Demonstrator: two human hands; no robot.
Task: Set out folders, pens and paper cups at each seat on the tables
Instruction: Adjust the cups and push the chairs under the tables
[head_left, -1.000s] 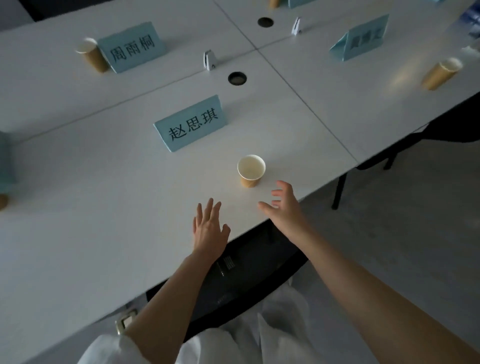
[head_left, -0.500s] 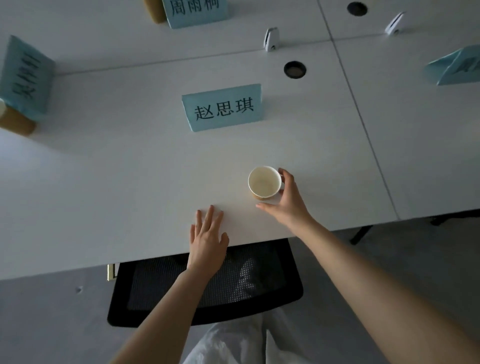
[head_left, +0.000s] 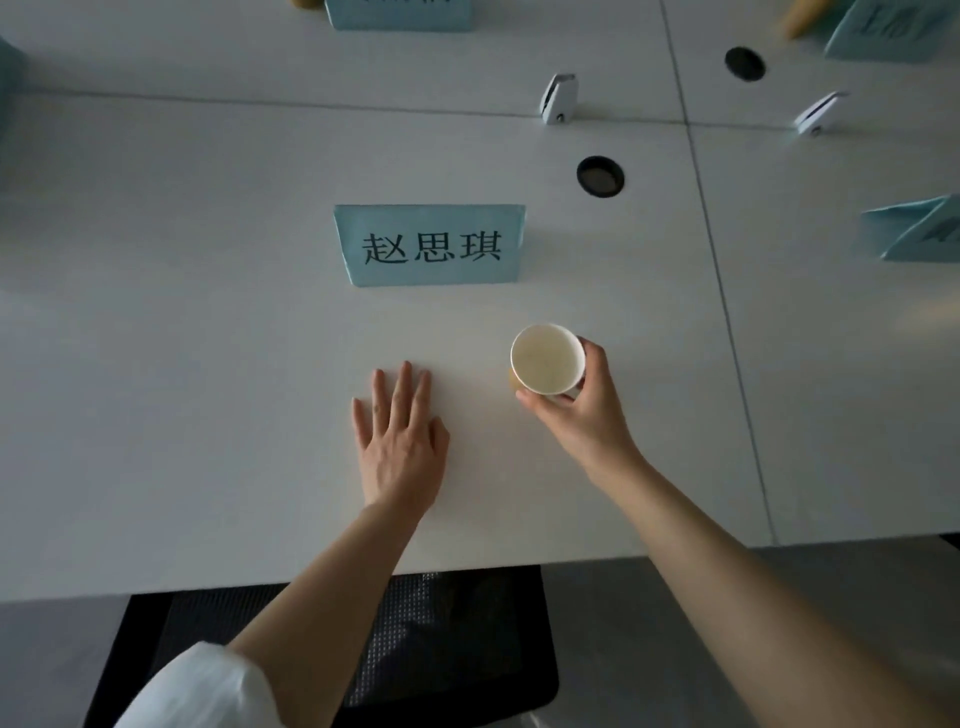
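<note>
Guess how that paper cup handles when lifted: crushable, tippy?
The paper cup looks empty, so it is likely very light. Its thin walls would probably dent under a firm squeeze from the right hand. Standing upright on a narrower base, it could tip if nudged.

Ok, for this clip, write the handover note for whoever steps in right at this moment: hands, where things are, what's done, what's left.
Left hand: flat on the white table, fingers straight, holding nothing.
Right hand: fingers curled round the paper cup, upright and empty, right of and nearer than the blue name card.
Done: a cup is at this seat.
Left: no folder or pen visible here; release the cup, then add them. Other seats are mostly out of view.
</note>
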